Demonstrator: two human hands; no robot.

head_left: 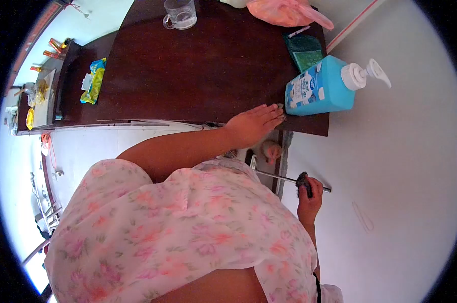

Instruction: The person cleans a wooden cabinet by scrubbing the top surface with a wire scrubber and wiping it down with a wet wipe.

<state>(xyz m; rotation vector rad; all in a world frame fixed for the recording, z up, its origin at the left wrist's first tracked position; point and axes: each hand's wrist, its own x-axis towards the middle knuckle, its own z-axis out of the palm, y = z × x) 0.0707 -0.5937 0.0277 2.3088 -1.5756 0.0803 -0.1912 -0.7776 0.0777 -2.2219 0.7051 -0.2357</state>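
My left hand (256, 123) lies flat, palm down, on the front edge of a dark brown table (198, 65). Its fingers are stretched toward a blue pump bottle (319, 88) close by. My right hand (311, 199) is closed around a dark, mesh-like scouring pad (304, 184), probably steel wool. That pad is pressed around a thin metal rod (279, 176), whose end shows beyond my fingers beside the wall. The rod's other end runs in toward my floral top, where part of it is hidden.
A glass mug (182, 15), a pinkish plastic bag (284, 12) and a dark green packet (304, 50) sit along the table's far side. To the left is a yellow-green wipes pack (93, 82). A white wall (390, 177) stands close on the right.
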